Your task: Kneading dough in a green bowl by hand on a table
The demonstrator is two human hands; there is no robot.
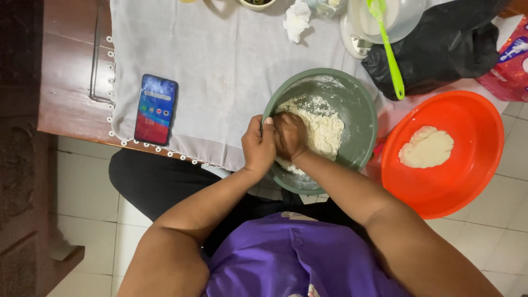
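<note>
Pale, crumbly dough [316, 124] lies heaped inside the grey-green bowl [360, 110], dry and lumpy, with flour smeared up the smooth round wall. The bowl sits at the near edge of the cloth-covered table [220, 55]. The right hand [290, 136] is sunk into the dough, fingers curled into it. The left hand [258, 146] clamps the bowl's near rim, pressed against the right. Right of the bowl rests an orange basin [467, 176] holding a smooth flat dough round [426, 146]; left of it lies a phone [156, 109].

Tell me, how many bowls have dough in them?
2: the green bowl under both hands, and the orange bowl at its right. A third bowl's edge peeks in up top, contents unclear.
</note>
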